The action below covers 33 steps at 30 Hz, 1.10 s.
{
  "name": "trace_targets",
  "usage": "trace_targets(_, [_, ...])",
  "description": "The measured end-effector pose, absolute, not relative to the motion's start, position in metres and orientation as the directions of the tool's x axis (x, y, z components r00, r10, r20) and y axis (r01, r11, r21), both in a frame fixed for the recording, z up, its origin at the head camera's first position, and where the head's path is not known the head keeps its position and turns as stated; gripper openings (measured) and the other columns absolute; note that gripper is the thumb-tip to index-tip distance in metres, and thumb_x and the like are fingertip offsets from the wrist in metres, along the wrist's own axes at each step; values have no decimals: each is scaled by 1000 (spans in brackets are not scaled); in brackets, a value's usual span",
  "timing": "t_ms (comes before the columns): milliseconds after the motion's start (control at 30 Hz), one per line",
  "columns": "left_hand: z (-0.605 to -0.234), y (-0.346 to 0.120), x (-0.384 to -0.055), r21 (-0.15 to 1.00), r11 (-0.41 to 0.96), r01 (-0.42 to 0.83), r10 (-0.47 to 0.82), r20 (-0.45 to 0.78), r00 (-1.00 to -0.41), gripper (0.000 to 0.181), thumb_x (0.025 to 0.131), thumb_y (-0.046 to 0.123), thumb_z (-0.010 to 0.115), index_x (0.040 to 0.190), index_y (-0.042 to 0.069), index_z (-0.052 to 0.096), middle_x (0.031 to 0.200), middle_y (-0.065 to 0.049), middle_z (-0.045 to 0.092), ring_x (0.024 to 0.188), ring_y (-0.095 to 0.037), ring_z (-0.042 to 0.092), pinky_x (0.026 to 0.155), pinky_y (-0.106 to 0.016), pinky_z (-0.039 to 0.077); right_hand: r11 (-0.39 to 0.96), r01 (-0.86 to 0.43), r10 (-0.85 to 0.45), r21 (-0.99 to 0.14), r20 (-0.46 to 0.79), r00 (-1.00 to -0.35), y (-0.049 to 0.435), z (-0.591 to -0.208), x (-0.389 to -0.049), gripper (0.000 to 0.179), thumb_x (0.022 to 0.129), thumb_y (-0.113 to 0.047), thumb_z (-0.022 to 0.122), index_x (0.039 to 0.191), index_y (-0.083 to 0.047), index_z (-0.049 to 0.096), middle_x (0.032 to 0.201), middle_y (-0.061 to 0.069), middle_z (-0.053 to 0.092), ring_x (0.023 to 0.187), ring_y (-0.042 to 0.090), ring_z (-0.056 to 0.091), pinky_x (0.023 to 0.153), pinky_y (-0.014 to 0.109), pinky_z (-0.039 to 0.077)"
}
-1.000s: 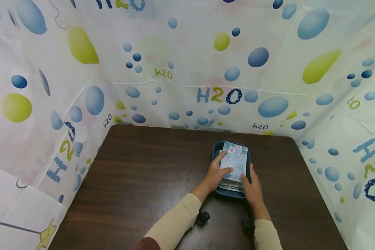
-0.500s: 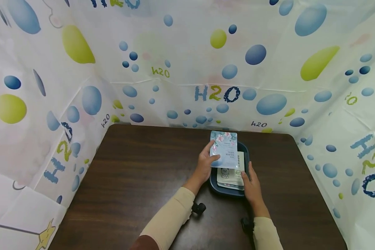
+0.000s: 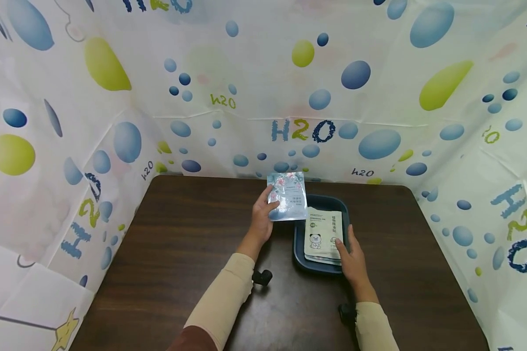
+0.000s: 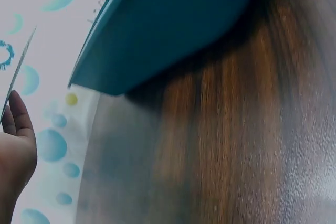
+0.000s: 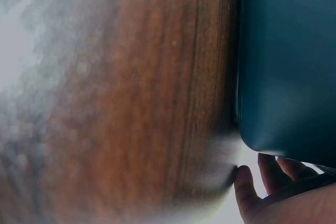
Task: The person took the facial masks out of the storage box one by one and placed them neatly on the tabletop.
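Note:
My left hand (image 3: 262,214) pinches a flat, shiny light-blue sachet (image 3: 287,197) with pink flowers, thumb on its front. It is held up to the left of a dark-blue plastic tray (image 3: 299,253), overlapping its rim in the head view. Seen edge-on in the left wrist view, the sachet (image 4: 20,66) stands by the fingers. Inside the tray lies a stack of flat packets, topped by a cream packet (image 3: 322,236) with a bear drawing. My right hand (image 3: 355,261) holds the tray's right side, thumb over the rim and fingers outside; the right wrist view shows fingertips at the tray wall (image 5: 289,66).
The tray rests on a dark brown wooden table (image 3: 193,234), towards its far right. A white curtain (image 3: 254,73) with blue and green dots hangs behind and on both sides. A small black device (image 3: 262,278) sits at the left wrist, another black device (image 3: 347,313) at the right.
My left hand has lifted the floral sachet off the stack and carried it left and away from me, uncovering the cream packet. The right hand has stayed at the tray's side.

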<state>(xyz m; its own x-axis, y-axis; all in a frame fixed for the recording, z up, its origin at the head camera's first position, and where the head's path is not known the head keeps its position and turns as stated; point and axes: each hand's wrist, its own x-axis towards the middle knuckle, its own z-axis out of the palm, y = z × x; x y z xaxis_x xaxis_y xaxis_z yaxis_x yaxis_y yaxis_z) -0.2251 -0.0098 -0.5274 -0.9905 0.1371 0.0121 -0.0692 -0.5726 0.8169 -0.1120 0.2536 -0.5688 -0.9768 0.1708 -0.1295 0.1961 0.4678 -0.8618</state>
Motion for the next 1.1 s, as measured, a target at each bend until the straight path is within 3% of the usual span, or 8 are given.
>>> trace_targets(167, [-535, -24, -230, 835, -544, -85, 66, -58, -996, 61, 100, 0, 49, 159, 6, 34, 166, -14, 31, 147, -29, 38, 107, -21, 45, 467, 196, 176, -862, -126, -976, 254, -570, -112, 76, 107, -47, 47, 166, -25, 4, 174, 9, 6, 160, 38, 8, 126, 63, 9])
trace_targets(300, [-544, -34, -231, 854, -509, -104, 10, -114, -993, 59, 101, 4, 50, 158, 6, 36, 169, -12, 25, 156, -28, 23, 127, -39, 24, 466, 193, 178, -863, -122, -976, 254, -569, -112, 77, 106, -48, 47, 166, -24, 4, 173, 10, 7, 159, 39, 8, 126, 64, 10])
trace_targets(400, [-553, -39, -232, 872, -478, -107, -21, -133, -991, 61, 100, 4, 52, 158, 3, 35, 171, -13, 19, 159, -29, 10, 130, -46, 11, 467, 194, 179, -863, -122, -976, 255, -569, -113, 78, 106, -49, 47, 166, -25, 3, 173, 10, 7, 159, 40, 8, 126, 64, 10])
trace_targets(600, [-568, -48, -232, 932, -341, -124, -53, -151, -987, 67, 95, 1, 59, 158, 2, 34, 171, -16, 17, 160, -29, 8, 130, -45, 16, 476, 201, 184, -856, -127, -975, 254, -571, -113, 79, 106, -52, 46, 166, -26, 2, 173, 9, 6, 159, 39, 9, 126, 64, 10])
trace_targets(700, [-574, -50, -230, 986, -135, -99, -70, -109, -992, 73, 92, 2, 67, 157, 1, 35, 169, -18, 25, 159, -33, 17, 128, -48, 23, 478, 201, 186, -855, -126, -974, 253, -571, -113, 78, 106, -51, 46, 165, -27, 2, 173, 9, 7, 159, 39, 9, 126, 64, 11])
trace_targets(800, [-578, -52, -229, 986, 163, -41, -61, -31, -998, 82, 87, 10, 78, 157, 0, 36, 166, -19, 30, 155, -36, 27, 125, -51, 28, 476, 205, 186, -855, -129, -974, 253, -570, -112, 78, 106, -50, 46, 165, -28, 2, 174, 8, 7, 160, 38, 9, 126, 63, 11])
trace_targets(967, [-583, -56, -230, 736, 674, 67, 20, 73, -997, 98, 82, 39, 85, 158, 4, 35, 168, -13, 30, 156, -36, 26, 124, -59, 25, 466, 225, 188, -856, -152, -970, 253, -569, -112, 79, 105, -51, 47, 165, -28, 1, 174, 5, 5, 160, 36, 8, 127, 61, 10])
trace_targets(1100, [-586, -60, -231, 548, 833, 77, 64, 42, -997, 103, 83, 53, 81, 160, 7, 32, 170, -10, 26, 159, -34, 16, 126, -60, 18, 463, 234, 192, -855, -162, -968, 253, -570, -114, 80, 104, -53, 48, 165, -31, -1, 174, 4, 5, 160, 36, 7, 127, 61, 10])
